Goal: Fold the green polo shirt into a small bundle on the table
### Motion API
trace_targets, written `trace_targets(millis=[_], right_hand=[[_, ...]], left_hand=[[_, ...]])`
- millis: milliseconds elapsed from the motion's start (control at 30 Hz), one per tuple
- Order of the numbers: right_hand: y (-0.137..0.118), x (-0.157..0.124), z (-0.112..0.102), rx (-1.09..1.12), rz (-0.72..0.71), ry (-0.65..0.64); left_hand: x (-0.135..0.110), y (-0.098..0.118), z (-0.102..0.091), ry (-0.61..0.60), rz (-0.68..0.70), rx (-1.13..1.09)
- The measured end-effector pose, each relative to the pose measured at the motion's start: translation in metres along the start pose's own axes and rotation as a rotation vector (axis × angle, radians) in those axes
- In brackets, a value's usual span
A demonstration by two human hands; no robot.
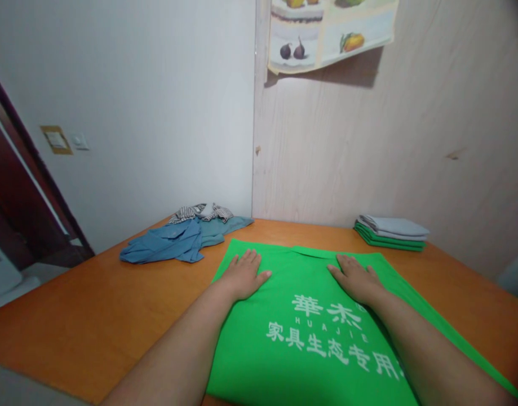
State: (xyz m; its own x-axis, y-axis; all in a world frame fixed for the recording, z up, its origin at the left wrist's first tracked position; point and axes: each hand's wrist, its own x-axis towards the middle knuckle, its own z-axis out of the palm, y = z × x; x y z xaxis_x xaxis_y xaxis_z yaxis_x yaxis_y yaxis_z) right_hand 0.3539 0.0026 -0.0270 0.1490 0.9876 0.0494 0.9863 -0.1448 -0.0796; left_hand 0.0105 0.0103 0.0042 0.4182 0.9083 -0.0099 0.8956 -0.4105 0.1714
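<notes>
A bright green T-shirt [303, 270] with white printed lettering lies spread flat on the orange wooden table [93, 316] in front of me. My left hand [243, 274] rests palm down on its upper left part, fingers stretched out flat. On the upper right part my right hand [357, 278] lies the same way, fingers extended toward the shirt's far edge. Neither hand holds anything.
A heap of unfolded blue garments [174, 241] with a striped piece [202, 212] on top lies at the far left. A stack of folded clothes [392, 231], grey over green, sits at the far right by the wood-panelled wall. A fruit poster [326, 31] hangs above.
</notes>
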Motion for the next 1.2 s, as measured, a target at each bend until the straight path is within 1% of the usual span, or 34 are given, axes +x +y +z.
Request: trace_targets(millis=[100,200,300,400,500,600,700,833,1200], right_hand=[[-0.001,-0.001,-0.001,0.000,0.000,-0.004],[-0.002,-0.002,-0.003,0.006,0.002,-0.011],[-0.003,-0.003,-0.006,0.019,0.005,-0.021],[-0.007,-0.005,-0.011,0.017,0.001,-0.005],[-0.019,-0.010,-0.019,0.010,-0.042,0.044],[-0.037,-0.019,-0.025,0.031,-0.145,0.062],[-0.053,-0.028,-0.025,0.051,-0.231,0.001],[-0.060,-0.032,-0.021,0.063,-0.233,-0.111],[-0.060,-0.031,-0.020,0.068,-0.219,-0.155]], left_hand=[[-0.002,0.002,-0.003,-0.027,-0.014,0.018],[-0.004,0.004,-0.006,-0.027,-0.020,0.037],[-0.006,0.006,-0.009,0.007,-0.026,0.056],[-0.007,0.008,-0.011,0.059,-0.002,0.060],[-0.006,0.011,-0.011,0.086,0.049,0.052],[-0.005,0.014,-0.008,0.069,0.096,0.035],[-0.005,0.016,-0.005,0.023,0.093,0.026],[-0.004,0.015,-0.001,-0.035,0.050,0.036],[-0.003,0.013,0.000,-0.048,0.056,0.013]])
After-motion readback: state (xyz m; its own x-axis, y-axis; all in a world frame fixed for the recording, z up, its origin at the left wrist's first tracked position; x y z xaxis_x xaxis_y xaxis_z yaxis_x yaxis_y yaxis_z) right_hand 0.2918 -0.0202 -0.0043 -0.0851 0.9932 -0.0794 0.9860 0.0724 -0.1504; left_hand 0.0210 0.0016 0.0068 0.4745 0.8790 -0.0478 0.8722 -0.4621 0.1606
